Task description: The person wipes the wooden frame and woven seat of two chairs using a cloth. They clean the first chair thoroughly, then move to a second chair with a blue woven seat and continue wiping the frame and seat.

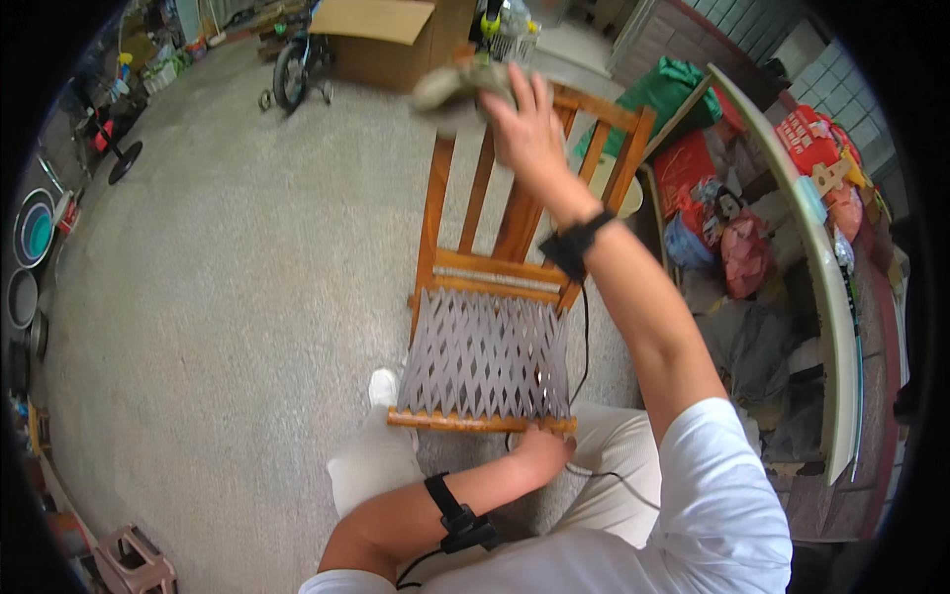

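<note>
A wooden folding chair (430, 213) with a seat of woven grey straps (485, 351) stands in front of me, its slatted back on the far side. My right hand (524, 124) is at the top of that back, closed on a greyish cloth (460, 87) that is blurred by motion. The cloth hangs over the top rail's left part and hides it. Down at the seat's front rail, my left hand (542, 450) grips the wood near its right corner; its fingertips are partly hidden. Black bands with small boxes are strapped to both wrists, with cables running from them.
An open cardboard box (386, 54) and a small bicycle (290, 77) stand beyond the chair. On the right is a pale-edged cabinet (826, 267) holding bags. Basins (35, 233) line the left side, and a plastic stool (134, 562) sits at the lower left.
</note>
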{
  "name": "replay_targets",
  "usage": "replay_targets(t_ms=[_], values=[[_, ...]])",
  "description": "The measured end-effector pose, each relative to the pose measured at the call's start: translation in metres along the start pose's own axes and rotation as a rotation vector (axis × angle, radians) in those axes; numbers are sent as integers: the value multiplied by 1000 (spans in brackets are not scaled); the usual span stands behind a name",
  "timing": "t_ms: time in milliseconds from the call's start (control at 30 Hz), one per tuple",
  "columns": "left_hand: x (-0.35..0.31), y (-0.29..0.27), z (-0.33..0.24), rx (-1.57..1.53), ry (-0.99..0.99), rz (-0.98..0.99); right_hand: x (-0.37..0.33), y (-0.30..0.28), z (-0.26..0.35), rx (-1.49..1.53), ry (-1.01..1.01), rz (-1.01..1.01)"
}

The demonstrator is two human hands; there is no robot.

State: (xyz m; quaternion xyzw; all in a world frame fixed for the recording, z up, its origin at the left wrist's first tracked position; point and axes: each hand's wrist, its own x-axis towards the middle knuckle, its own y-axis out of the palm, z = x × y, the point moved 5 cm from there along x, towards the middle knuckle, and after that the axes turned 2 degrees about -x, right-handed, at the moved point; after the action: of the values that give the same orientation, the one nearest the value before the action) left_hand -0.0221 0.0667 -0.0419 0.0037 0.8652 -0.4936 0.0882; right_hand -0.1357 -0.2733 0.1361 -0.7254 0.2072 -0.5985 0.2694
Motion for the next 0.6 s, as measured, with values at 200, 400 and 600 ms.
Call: replay_targets(t_ms=[200,400,600], values=[[-7,6,0,-6,-12,3,-33,61,34,-295,43,106],[-3,9,1,-61,-25,71,-143,75,86,-271,-132,528],[-3,-5,11,-68,-29,16,-160,64,97,-32,-134,829]])
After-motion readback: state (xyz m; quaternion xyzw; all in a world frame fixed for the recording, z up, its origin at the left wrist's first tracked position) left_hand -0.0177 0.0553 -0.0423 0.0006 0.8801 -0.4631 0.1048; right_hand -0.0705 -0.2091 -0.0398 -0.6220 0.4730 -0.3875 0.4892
